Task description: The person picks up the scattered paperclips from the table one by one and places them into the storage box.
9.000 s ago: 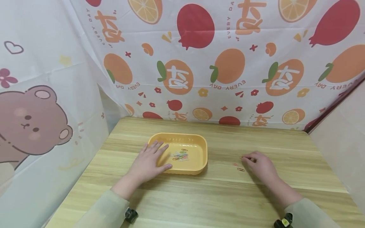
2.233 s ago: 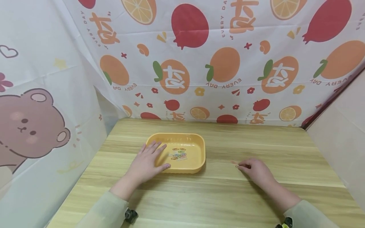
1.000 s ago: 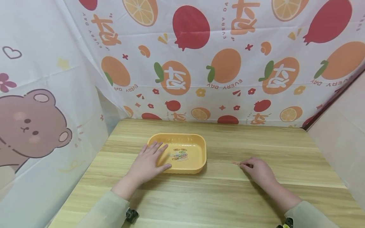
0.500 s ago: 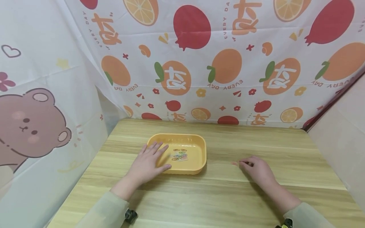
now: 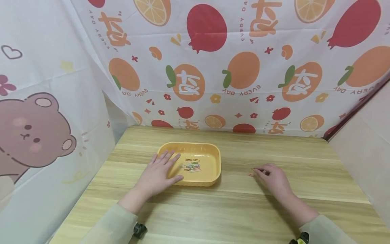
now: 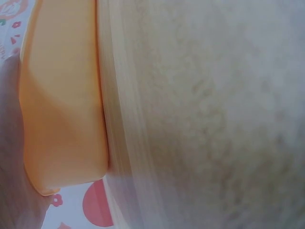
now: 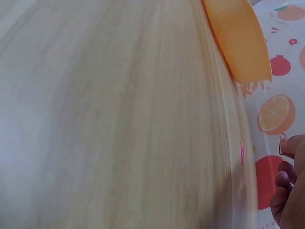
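My left hand [image 5: 156, 174] rests with spread fingers over the left end of a yellow plastic tray [image 5: 215, 169]. Several colourful paper clips [image 5: 193, 166] lie on the tray's floor. To the right of the tray, my right hand [image 5: 275, 179] pinches a red paper clip [image 7: 281, 144] between thumb and fingertips, just above the table. A pinkish-red paper clip [image 5: 250, 175] lies on the wood close below those fingertips; the right wrist view shows this pink clip [image 7: 242, 153] too. In the left wrist view, the tray's outer wall [image 6: 64, 105] stands beside the left hand.
The wood-grain table [image 5: 195, 213] ends at a fruit-print cloth [image 5: 213, 78] hanging behind it. A bear-print cloth [image 5: 33, 132] covers the left side, and a pale panel [image 5: 362, 145] stands at the right. Small black cameras [image 5: 139, 230] sit on both wrists.
Two more clips lie at the back of the tray's group than 9 seconds ago. The red clip once on the table is now lifted in the right hand. The left hand stays put.
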{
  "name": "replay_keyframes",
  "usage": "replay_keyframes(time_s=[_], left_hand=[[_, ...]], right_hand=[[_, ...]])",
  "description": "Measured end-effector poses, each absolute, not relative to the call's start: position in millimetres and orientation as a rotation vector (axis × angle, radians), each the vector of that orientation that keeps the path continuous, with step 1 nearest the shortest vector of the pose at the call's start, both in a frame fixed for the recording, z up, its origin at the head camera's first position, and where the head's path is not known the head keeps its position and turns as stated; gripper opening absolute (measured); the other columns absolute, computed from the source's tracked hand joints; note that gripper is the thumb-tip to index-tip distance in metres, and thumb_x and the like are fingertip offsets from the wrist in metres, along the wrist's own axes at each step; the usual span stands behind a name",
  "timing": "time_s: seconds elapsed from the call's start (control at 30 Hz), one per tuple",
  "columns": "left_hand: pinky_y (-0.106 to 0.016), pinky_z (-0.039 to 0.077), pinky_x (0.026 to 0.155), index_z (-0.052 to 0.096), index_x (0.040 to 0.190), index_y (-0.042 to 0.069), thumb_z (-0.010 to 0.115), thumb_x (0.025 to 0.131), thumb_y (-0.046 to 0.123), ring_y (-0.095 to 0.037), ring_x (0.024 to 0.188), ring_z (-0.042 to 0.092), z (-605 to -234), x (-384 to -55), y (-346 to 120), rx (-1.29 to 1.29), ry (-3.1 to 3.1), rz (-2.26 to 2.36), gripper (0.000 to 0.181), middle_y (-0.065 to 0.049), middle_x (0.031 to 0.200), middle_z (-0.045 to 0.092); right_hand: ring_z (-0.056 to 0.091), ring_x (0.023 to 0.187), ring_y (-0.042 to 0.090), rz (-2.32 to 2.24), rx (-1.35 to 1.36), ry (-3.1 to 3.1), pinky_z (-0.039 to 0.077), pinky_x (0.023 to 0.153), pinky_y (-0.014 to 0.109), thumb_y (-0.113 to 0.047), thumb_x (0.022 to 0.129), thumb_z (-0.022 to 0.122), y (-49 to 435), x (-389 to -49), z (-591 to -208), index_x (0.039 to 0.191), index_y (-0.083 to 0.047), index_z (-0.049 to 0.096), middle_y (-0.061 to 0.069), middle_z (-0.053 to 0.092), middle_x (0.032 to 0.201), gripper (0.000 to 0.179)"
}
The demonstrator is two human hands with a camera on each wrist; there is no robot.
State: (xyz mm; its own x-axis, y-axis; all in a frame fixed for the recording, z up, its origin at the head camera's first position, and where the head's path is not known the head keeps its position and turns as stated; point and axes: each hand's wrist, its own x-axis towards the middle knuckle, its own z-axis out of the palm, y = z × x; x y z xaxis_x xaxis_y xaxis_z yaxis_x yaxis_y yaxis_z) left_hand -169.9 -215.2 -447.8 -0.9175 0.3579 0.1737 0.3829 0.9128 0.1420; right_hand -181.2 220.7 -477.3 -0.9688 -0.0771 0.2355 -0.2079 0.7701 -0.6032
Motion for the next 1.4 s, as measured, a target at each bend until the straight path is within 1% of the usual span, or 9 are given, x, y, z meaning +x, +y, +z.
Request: replay_keyframes(time_s=[0.17,0.27,0.47,0.6,0.7,0.87,1.1,1.2,1.4], left_hand=[[-0.058,0.008,0.12,0.036,0.155,0.024,0.058,0.087,0.068,-0.034,0.148,0.023,-447.8,-169.8,-215.4,-0.573,-2.927,-0.267,0.085,-0.009,0.161,0.03],[-0.058,0.008,0.12,0.035,0.155,0.024,0.058,0.087,0.069,-0.034,0.148,0.023,-447.2,-169.4,-215.2,-0.573,-2.927,-0.266,0.085,-0.009,0.161,0.03],[-0.057,0.008,0.12,0.035,0.155,0.024,0.056,0.087,0.07,-0.033,0.148,0.023,-446.2,-169.0,-215.8,-0.565,-2.93,-0.274,0.085,-0.009,0.161,0.03],[-0.057,0.008,0.121,0.035,0.155,0.023,0.056,0.087,0.07,-0.033,0.148,0.024,-446.2,-168.5,-215.9,-0.568,-2.928,-0.279,0.085,-0.009,0.16,0.03],[-0.057,0.008,0.12,0.036,0.155,0.023,0.058,0.087,0.069,-0.033,0.148,0.024,-446.3,-168.4,-215.5,-0.576,-2.921,-0.279,0.085,-0.009,0.16,0.031],[-0.058,0.009,0.12,0.037,0.155,0.022,0.058,0.087,0.069,-0.034,0.148,0.024,-447.7,-168.7,-215.4,-0.578,-2.911,-0.274,0.085,-0.009,0.16,0.031],[-0.057,0.009,0.12,0.037,0.155,0.023,0.059,0.086,0.069,-0.033,0.148,0.024,-449.0,-167.4,-217.2,-0.564,-2.913,-0.286,0.086,-0.009,0.16,0.031],[-0.057,0.009,0.12,0.036,0.155,0.024,0.059,0.086,0.069,-0.033,0.148,0.023,-448.4,-167.2,-217.4,-0.566,-2.917,-0.286,0.086,-0.008,0.16,0.031],[-0.057,0.01,0.12,0.038,0.154,0.023,0.06,0.086,0.069,-0.033,0.148,0.025,-446.6,-167.5,-216.3,-0.568,-2.909,-0.287,0.086,-0.009,0.16,0.033]], right_hand=[[0.058,0.078,0.013,1.056,0.157,-2.752,0.049,0.062,0.026,-0.029,0.093,0.071,211.7,-183.5,-474.0,0.102,-0.018,0.079,-0.001,0.069,0.097,0.017],[0.058,0.078,0.013,1.135,0.128,-2.713,0.049,0.063,0.025,-0.029,0.093,0.071,204.1,-186.1,-470.6,0.103,-0.018,0.079,-0.002,0.069,0.096,0.017],[0.06,0.077,0.014,1.266,0.133,-2.645,0.055,0.063,0.025,-0.03,0.093,0.071,182.4,-192.2,-463.6,0.104,-0.017,0.079,-0.001,0.068,0.096,0.019],[0.059,0.078,0.014,1.372,0.106,-2.604,0.054,0.063,0.024,-0.03,0.093,0.072,163.5,-194.6,-457.2,0.104,-0.017,0.08,0.0,0.068,0.096,0.019],[0.058,0.078,0.014,1.404,0.093,-2.569,0.049,0.064,0.023,-0.027,0.091,0.073,149.0,-196.4,-452.3,0.102,-0.018,0.08,0.0,0.069,0.094,0.016],[0.057,0.078,0.014,1.477,0.117,-2.526,0.049,0.064,0.023,-0.026,0.09,0.074,126.3,-200.0,-445.5,0.101,-0.018,0.081,-0.002,0.07,0.094,0.014],[0.056,0.077,0.016,1.64,0.174,-2.503,0.048,0.06,0.024,-0.027,0.091,0.074,88.1,-203.4,-433.2,0.1,-0.018,0.08,-0.001,0.068,0.094,0.015],[0.056,0.078,0.016,1.699,0.197,-2.501,0.048,0.063,0.025,-0.028,0.091,0.073,70.6,-206.2,-428.4,0.101,-0.018,0.08,-0.002,0.068,0.094,0.016],[0.055,0.076,0.018,1.774,0.233,-2.501,0.047,0.059,0.027,-0.029,0.092,0.073,41.4,-212.8,-423.7,0.1,-0.02,0.08,-0.003,0.066,0.09,0.014]])
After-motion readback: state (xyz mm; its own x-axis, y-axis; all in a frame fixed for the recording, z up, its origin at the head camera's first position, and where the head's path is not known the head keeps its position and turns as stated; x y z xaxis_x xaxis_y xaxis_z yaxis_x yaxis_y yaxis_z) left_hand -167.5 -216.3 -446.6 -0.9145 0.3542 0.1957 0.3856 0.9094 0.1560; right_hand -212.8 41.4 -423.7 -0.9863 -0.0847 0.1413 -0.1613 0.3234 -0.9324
